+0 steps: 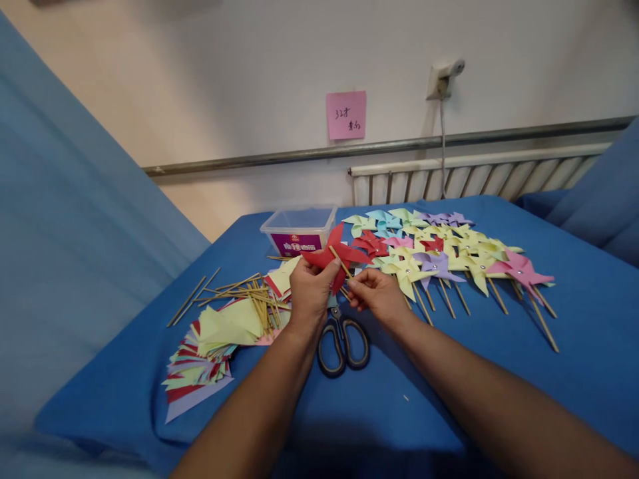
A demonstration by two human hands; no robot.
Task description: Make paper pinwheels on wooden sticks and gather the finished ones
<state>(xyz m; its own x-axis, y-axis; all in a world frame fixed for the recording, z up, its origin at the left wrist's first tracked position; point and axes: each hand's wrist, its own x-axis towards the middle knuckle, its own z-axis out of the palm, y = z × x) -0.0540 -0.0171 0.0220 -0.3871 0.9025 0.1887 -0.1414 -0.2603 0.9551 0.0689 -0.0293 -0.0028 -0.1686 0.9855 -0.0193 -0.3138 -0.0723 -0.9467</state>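
My left hand (313, 293) grips a red pinwheel (357, 255), its thumb pressed on the paper near a thin stick (344, 267); my right hand (374, 293) pinches the stick's lower end between thumb and fingertips. The pinwheel is up in front of me, above the middle of the table (409, 406), between the tub (298, 223) and the scissors (344, 342), whose black handles point toward me. On my left lie a fanned stack of coloured paper (197, 372) and a loose pile of sticks (257, 296), two more sticks apart from it. On my right, finished pinwheels (439, 265) overlap in yellow, blue, purple, pink and red
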